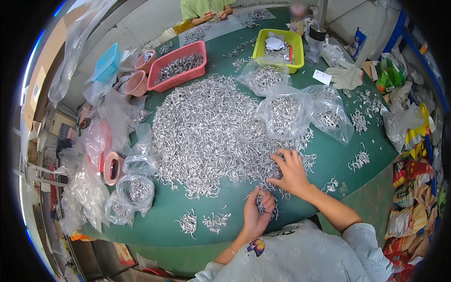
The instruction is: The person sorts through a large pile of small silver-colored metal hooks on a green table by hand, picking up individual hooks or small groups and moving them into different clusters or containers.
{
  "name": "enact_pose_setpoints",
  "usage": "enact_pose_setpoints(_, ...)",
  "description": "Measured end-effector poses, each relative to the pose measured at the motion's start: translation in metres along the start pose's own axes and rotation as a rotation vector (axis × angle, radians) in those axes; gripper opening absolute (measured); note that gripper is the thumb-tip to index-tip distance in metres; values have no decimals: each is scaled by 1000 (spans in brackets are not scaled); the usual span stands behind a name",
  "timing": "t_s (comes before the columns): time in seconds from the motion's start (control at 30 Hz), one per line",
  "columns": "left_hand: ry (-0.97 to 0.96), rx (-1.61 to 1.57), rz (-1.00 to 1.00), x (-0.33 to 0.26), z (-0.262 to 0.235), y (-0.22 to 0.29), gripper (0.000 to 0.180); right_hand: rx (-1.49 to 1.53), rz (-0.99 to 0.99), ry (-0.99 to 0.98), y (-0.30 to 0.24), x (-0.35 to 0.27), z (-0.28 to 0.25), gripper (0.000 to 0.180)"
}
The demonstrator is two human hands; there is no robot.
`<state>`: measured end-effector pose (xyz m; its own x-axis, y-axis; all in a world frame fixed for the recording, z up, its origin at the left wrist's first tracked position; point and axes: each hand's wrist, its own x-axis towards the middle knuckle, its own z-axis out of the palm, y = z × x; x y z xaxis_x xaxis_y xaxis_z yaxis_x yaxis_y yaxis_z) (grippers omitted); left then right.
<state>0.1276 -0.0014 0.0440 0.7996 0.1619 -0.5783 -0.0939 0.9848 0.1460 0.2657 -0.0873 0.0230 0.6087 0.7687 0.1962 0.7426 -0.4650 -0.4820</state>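
A wide heap of small curved silvery metal pieces (202, 127) covers the middle of the green table. At its near edge my left hand (256, 217) is curled, with several of the metal pieces (261, 203) showing inside its fingers. To the right, my right hand (292, 173) reaches over the heap's near right corner. Its thumb and fingers are spread apart, the fingertips touching the pieces; nothing shows gripped in it. Two small piles of the same pieces, a left one (188, 223) and a right one (216, 222), lie left of my left hand.
Beyond the heap stand a pink basket (199, 70) and a yellow-green basket (258, 49). Clear bags of pieces (284, 115) rest on its right side, more bags (136, 190) at left. A glove (346, 77) lies far right. Another person's hands (212, 16) work across the table.
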Motion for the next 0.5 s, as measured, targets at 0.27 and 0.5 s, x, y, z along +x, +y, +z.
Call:
enact_pose_setpoints(0.27, 0, -23, -17, -7, 6, -6, 26, 69, -48, 172, -16, -9, 36, 39)
enact_pose_setpoints(0.5, -94, 85, -67, -14, 7, -9, 32, 241, -265, 117, -14, -8, 27, 25)
